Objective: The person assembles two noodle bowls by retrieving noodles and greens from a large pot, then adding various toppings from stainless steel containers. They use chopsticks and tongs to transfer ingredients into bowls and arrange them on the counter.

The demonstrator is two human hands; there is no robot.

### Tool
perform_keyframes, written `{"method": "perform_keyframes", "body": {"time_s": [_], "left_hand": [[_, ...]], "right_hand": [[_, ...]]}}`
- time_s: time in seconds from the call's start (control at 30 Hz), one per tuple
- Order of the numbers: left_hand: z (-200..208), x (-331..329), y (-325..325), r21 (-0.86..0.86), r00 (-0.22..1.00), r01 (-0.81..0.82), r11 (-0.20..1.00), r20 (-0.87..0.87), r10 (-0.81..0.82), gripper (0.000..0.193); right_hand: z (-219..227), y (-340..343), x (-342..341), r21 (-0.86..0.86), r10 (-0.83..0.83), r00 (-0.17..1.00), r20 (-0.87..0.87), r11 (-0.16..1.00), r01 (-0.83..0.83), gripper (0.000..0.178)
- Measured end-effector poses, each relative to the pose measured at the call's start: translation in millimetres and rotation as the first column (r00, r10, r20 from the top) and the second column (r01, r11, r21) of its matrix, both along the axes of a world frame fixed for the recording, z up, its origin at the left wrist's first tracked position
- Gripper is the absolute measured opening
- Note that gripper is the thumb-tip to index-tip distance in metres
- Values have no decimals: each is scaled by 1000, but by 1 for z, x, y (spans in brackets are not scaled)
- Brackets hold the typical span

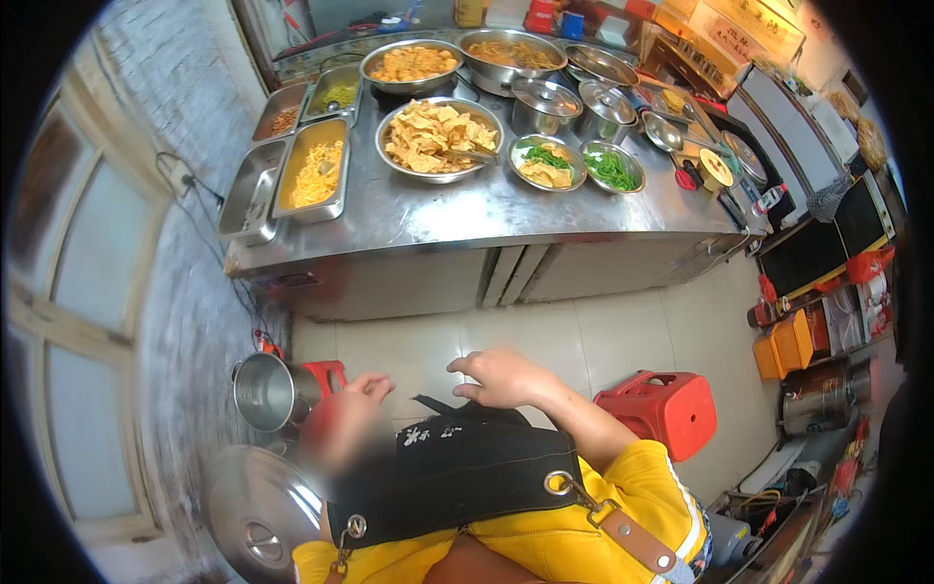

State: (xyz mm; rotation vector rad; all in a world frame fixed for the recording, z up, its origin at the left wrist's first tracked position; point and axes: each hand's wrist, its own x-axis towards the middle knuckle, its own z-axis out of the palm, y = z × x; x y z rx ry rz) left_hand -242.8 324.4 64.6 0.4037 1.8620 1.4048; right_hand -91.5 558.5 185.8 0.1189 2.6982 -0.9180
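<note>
Watching remotely, I've got my right hand (498,378) loosely curled and left hand (370,387) relaxed, both seemingly empty, close to the black apron (467,467). Farther out, trays (251,202) line the left edge of the surface (457,214), small bowls (545,187) front the pots (543,115), probably for easy reach.

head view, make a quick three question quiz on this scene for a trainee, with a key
1. Which of the person's hands is nearer the red plastic stool with a holed seat at the picture's right?
2. True or false: the small round steel bowls with greens stand on the floor.
3. Where is the open round steel pot? A: on that stool; B: beside the whitish brick wall; C: inside one of those bowls.

Key:
1. The right hand.
2. False; they stand on the shiny steel counter.
3. B.
</note>
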Motion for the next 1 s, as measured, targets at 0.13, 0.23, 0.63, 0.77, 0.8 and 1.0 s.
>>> {"method": "perform_keyframes", "body": {"time_s": [0.13,0.23,0.63,0.77,0.8,1.0], "left_hand": [[9,-47,118,107,950,247,963,170,-263,22],[20,-66,214,155,901,336,929,234,-365,21],[-47,-100,517,175,860,-22,984,506,-71,79],[-53,-95,541,478,815,-120,870,548,-188,77],[-51,-95,542,587,822,-113,802,508,-256,74],[-58,-97,533,377,977,-51,925,211,-32,60]], "right_hand": [[-16,48,8,-52,-186,982,37,981,187,39],[-9,95,13,-14,-317,941,120,947,321,37],[14,314,-80,49,-238,970,-51,969,241,34],[28,357,-135,-28,-234,955,-181,972,233,35],[28,362,-152,-33,-251,946,-205,968,249,37],[3,353,-242,143,-182,951,-250,964,223,47]]}}
